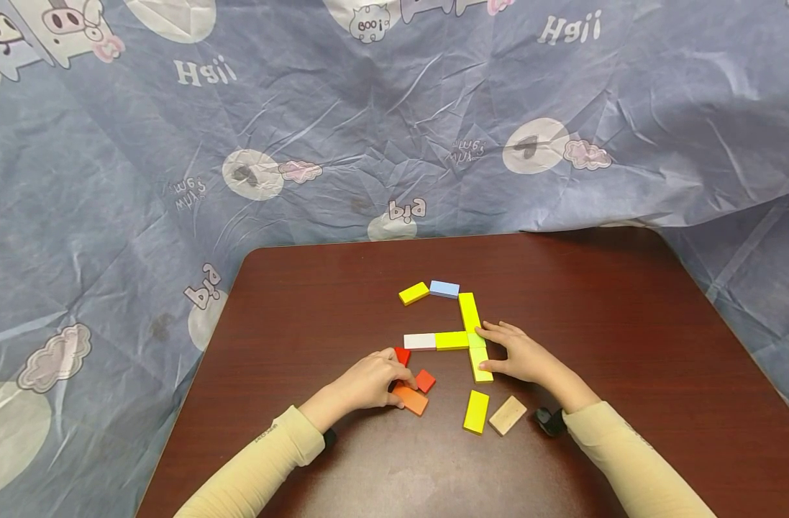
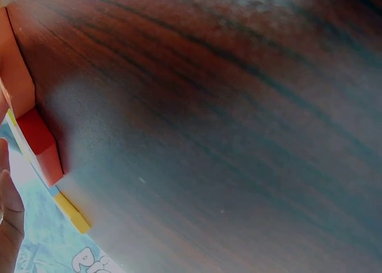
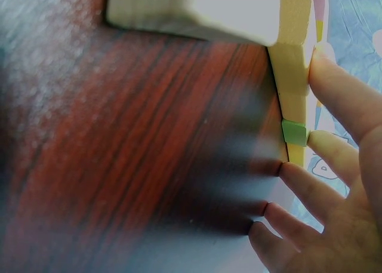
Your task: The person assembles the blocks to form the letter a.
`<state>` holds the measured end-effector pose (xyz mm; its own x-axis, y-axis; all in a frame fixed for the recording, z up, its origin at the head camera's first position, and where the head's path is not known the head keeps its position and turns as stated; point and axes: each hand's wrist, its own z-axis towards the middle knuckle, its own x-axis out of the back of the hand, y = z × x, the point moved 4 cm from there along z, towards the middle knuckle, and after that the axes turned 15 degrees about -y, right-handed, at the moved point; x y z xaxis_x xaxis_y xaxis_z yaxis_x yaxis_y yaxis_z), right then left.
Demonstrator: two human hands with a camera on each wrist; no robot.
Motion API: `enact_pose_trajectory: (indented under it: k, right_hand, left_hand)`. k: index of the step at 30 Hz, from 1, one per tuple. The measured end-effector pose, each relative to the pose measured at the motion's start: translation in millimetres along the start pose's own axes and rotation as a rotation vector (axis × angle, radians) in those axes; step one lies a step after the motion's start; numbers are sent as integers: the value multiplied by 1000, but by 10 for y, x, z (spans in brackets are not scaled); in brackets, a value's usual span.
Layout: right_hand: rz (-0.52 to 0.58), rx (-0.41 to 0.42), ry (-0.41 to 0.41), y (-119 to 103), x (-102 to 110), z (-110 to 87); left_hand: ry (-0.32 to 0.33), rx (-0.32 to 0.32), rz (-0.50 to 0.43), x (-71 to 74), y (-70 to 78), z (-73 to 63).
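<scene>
In the head view my left hand [image 1: 371, 381] bends over an orange block [image 1: 415, 402], with thumb and index finger at its two long sides. One red block [image 1: 425, 381] lies just beyond it, and another red block [image 1: 402, 355] is partly hidden behind the fingers. My right hand [image 1: 520, 354] spreads along a row of blocks. Its thumb touches the lower yellow block [image 1: 481, 368], and its index fingertip is at the small green block [image 3: 295, 132]. Above the green one lies a long yellow block [image 1: 470, 311]; another yellow block [image 1: 451, 341] and a white block [image 1: 420, 342] extend leftward.
A blue block [image 1: 444, 289] and a tilted yellow block [image 1: 413, 293] lie at the far end of the arrangement. Nearer me are a yellow block [image 1: 476, 412] and a plain wooden block [image 1: 508, 415]. A patterned cloth [image 1: 342, 129] hangs behind the brown table [image 1: 588, 288].
</scene>
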<state>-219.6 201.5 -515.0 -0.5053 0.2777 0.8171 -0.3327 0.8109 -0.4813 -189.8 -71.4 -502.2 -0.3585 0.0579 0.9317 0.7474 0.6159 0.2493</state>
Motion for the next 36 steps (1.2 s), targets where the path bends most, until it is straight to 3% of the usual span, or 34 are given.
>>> enact_pose_trajectory:
  k: [10,15,19,22,25,32,36]
  right_hand:
    - [1,-2,0,5,5,-2]
    - [-1,-1,5,8,6,-2]
    - [1,-5,-5,5,3,-4]
    - [2,-7,-12,5,2,-5]
    - [1,-3,-12,8,-1,-4]
    - [5,8,-6,6,-9,-9]
    - [3,10,-5,1,-1,-13]
  left_hand:
    - [1,-3,-15,21,1,-15]
    - [95,-8,-83,38,-37,-27]
    - [204,67,-102,30,-111,-41]
    - [227,133,-120,16,-157,-53]
    - [180,174,-150,-9,-194,-68]
    - [-20,254,-207,-135,-282,-83]
    - [-65,285,-235,-164,-306,-84]
